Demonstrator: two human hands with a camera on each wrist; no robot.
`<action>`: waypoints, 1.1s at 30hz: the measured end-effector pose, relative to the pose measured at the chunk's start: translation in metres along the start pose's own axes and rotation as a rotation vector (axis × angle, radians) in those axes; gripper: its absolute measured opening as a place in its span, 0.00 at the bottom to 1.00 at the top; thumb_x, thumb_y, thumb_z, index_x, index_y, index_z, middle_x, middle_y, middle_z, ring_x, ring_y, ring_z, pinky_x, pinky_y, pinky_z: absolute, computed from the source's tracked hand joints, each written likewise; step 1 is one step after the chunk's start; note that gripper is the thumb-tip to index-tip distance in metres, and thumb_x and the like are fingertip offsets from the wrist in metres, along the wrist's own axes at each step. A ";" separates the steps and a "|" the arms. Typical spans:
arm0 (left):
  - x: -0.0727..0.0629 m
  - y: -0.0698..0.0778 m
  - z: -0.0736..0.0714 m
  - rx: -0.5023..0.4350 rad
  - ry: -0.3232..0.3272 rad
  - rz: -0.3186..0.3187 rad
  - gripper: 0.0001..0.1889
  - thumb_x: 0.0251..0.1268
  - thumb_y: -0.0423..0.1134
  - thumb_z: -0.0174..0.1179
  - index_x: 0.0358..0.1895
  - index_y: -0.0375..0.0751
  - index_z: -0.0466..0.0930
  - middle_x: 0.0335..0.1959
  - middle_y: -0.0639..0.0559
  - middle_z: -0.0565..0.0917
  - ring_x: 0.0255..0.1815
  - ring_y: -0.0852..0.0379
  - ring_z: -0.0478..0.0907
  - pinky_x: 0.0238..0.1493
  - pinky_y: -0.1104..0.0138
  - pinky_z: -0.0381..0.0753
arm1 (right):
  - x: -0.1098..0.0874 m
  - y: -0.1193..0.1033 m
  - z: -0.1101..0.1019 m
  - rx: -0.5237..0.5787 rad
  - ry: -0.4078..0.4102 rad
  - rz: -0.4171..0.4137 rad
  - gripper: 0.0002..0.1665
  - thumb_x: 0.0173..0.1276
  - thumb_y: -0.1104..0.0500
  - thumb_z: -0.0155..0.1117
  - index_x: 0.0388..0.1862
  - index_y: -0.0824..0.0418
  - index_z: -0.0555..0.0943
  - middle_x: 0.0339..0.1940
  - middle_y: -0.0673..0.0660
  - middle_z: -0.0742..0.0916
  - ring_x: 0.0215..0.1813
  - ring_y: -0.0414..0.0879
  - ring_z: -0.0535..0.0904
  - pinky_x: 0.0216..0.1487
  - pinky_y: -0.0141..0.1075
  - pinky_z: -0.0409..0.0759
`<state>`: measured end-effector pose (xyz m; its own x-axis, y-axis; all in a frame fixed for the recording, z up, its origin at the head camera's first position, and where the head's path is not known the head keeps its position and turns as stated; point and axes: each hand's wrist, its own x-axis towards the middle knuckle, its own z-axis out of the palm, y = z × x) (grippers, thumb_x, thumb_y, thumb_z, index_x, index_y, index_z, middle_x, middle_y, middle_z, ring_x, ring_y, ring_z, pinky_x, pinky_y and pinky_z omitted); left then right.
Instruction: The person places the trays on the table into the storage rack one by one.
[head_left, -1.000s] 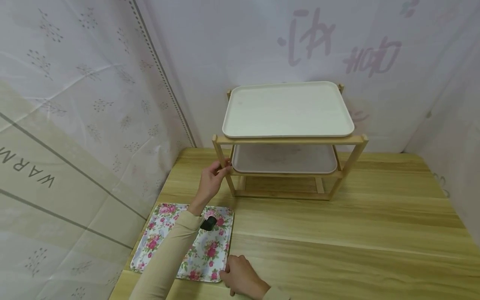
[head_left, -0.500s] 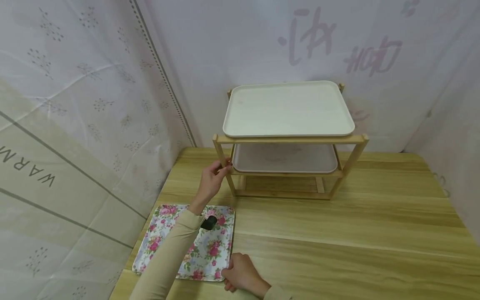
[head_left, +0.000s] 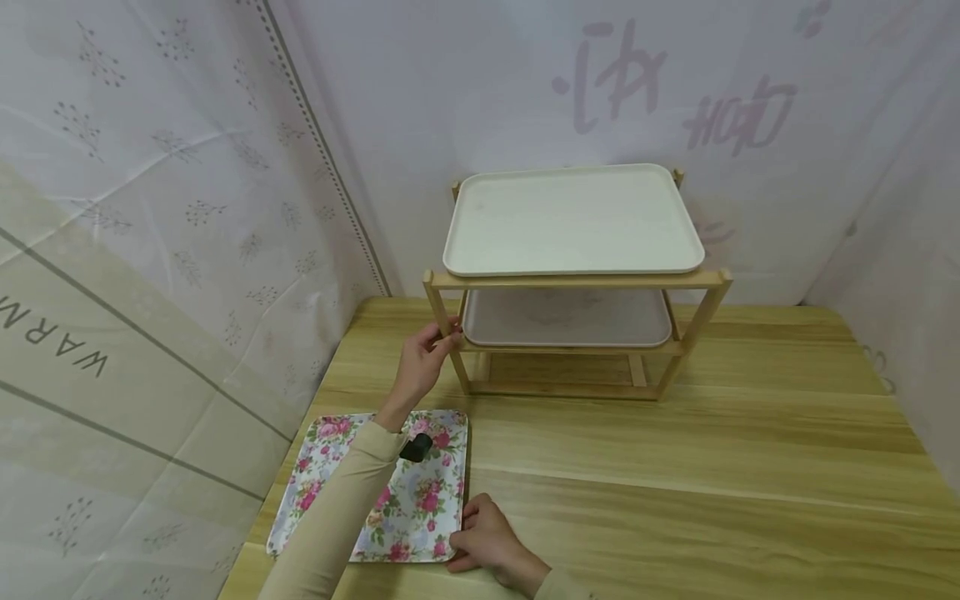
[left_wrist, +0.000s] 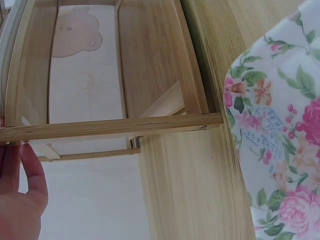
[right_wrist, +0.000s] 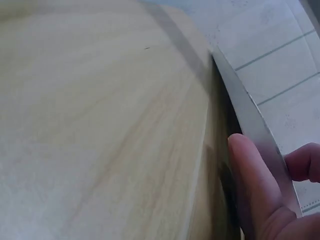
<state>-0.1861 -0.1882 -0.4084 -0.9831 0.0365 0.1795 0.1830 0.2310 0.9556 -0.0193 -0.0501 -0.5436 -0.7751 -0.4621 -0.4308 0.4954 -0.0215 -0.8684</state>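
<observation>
A three-level wooden rack stands at the back of the table. My left hand grips its left front post beside the middle level; the left wrist view shows the thumb against the post, other fingers partly cut off. On the table at the left lies a floral tray, partly hidden by my left forearm. My right hand pinches its near right corner. The right wrist view shows fingers on both faces of the tray, with a dark gap between it and the table.
One white tray rests on the rack's top level, and a pale tray on the middle level. Wooden tabletop extends right of the floral tray. Fabric walls stand close at the left, back and right.
My right hand has opened its fingers from a curled pose and taken hold of the floral tray's corner. That tray has shifted slightly right. The left hand keeps its place on the rack.
</observation>
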 end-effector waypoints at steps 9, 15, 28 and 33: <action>0.000 0.001 0.001 -0.031 0.001 -0.009 0.17 0.69 0.28 0.55 0.58 0.23 0.75 0.56 0.28 0.79 0.57 0.34 0.77 0.58 0.47 0.77 | -0.002 0.000 -0.006 0.004 -0.077 0.018 0.27 0.51 0.79 0.53 0.52 0.72 0.64 0.35 0.65 0.82 0.29 0.51 0.84 0.29 0.41 0.86; 0.002 -0.009 0.000 -0.005 0.014 -0.008 0.17 0.69 0.31 0.56 0.58 0.27 0.77 0.54 0.29 0.80 0.58 0.37 0.78 0.58 0.47 0.77 | -0.005 -0.004 -0.011 0.014 -0.084 0.012 0.28 0.50 0.80 0.51 0.53 0.73 0.63 0.36 0.67 0.81 0.31 0.54 0.84 0.30 0.43 0.87; 0.000 0.000 0.001 0.015 0.009 0.002 0.17 0.69 0.28 0.55 0.59 0.24 0.75 0.54 0.27 0.80 0.55 0.34 0.78 0.57 0.45 0.77 | -0.006 -0.007 -0.036 0.045 -0.135 0.001 0.30 0.53 0.80 0.49 0.58 0.77 0.61 0.40 0.69 0.80 0.36 0.56 0.84 0.33 0.46 0.87; 0.000 0.000 0.000 0.004 0.009 -0.002 0.17 0.69 0.29 0.55 0.59 0.25 0.75 0.54 0.27 0.80 0.55 0.33 0.78 0.58 0.44 0.76 | -0.010 -0.010 -0.044 0.071 -0.150 -0.017 0.30 0.53 0.79 0.50 0.58 0.77 0.61 0.40 0.70 0.80 0.35 0.56 0.84 0.33 0.47 0.87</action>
<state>-0.1864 -0.1879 -0.4083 -0.9834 0.0270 0.1796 0.1809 0.2351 0.9550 -0.0333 -0.0058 -0.5416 -0.7188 -0.5885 -0.3701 0.5137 -0.0909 -0.8531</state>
